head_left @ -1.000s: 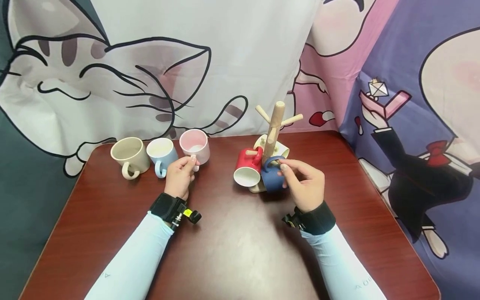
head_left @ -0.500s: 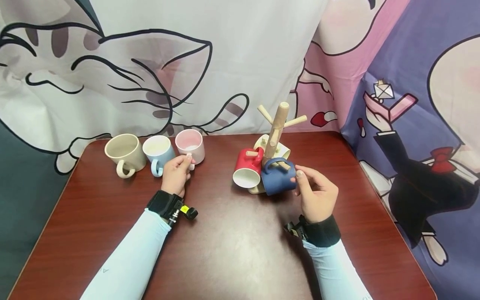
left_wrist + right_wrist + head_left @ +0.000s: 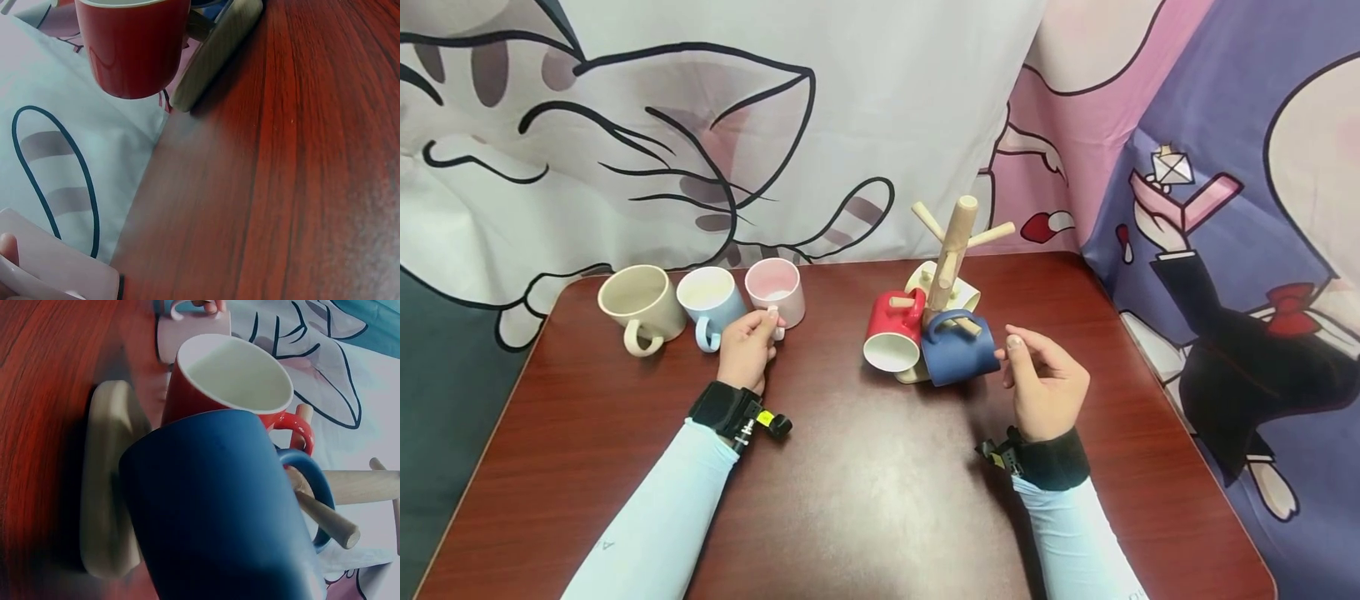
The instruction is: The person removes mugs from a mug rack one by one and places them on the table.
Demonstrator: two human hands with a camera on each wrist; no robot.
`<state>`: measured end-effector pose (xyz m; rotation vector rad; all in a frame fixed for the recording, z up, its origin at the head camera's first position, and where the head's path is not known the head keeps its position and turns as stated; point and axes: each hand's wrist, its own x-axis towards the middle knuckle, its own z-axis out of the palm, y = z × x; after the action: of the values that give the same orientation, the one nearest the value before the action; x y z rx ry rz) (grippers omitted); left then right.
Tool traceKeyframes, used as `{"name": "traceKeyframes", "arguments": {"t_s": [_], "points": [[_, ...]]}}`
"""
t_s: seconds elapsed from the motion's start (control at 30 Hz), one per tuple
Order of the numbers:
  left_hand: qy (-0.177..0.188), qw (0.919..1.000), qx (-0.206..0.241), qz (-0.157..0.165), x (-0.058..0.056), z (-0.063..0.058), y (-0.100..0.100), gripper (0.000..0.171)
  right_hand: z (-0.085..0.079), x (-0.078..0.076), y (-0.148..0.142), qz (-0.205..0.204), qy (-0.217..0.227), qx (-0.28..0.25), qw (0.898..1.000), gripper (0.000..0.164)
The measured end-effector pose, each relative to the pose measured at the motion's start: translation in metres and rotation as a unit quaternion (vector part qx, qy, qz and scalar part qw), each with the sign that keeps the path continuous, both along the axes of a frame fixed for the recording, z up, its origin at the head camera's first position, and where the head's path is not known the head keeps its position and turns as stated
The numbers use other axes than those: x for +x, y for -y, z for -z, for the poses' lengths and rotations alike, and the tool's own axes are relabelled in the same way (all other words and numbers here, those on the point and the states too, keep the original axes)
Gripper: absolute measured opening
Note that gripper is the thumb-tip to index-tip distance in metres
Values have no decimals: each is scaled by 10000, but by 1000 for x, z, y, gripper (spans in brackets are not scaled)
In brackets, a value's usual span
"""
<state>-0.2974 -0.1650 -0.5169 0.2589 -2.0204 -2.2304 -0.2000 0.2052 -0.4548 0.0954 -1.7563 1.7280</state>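
Observation:
My left hand [image 3: 747, 350] pinches the handle of the pink mug [image 3: 792, 307], which stands upright on the table. In the left wrist view a fingertip shows at the edge of that pink mug [image 3: 56, 256]. A blue mug [image 3: 958, 354] hangs tilted by its handle on a lower peg of the wooden mug tree [image 3: 957, 250]; the right wrist view shows the peg passing through the handle of this blue mug [image 3: 212, 500]. My right hand [image 3: 1047, 379] is just right of the blue mug's rim, fingers loosely bent, thumb close to the index finger, nothing between them.
A red mug [image 3: 880, 321] and a cream mug [image 3: 966, 300] also hang on the tree, whose upper pegs are bare. Left of the pink mug stand a light blue mug [image 3: 722, 310] and a beige mug [image 3: 662, 312]. Printed curtains [image 3: 895, 100] hang behind the table [image 3: 865, 500].
My right hand has slid off the blue mug's handle along the peg, let go and drawn away to the right. The blue mug now hangs on the peg. My left hand keeps its pinch.

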Motion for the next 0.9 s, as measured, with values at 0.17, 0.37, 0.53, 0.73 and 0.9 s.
{"name": "traceKeyframes", "arguments": {"t_s": [0.17, 0.37, 0.53, 0.73, 0.9], "points": [[-57, 9999, 73, 49, -3, 2, 0, 41, 3, -2, -2, 0, 23, -87, 10000, 16], [-56, 9999, 126, 17, -6, 4, 3, 41, 8, -2, -4, 23, 139, -98, 9999, 16], [35, 9996, 261, 58, -6, 4, 7, 39, 11, -6, -6, 80, 270, 211, 9994, 14], [245, 9993, 130, 238, -6, -1, 10, 35, 16, -12, -13, 316, 852, 858, 9922, 14], [349, 9991, -75, 226, -6, -2, 9, 40, 21, -15, -14, 395, 1569, 1498, 9754, 15]]}}
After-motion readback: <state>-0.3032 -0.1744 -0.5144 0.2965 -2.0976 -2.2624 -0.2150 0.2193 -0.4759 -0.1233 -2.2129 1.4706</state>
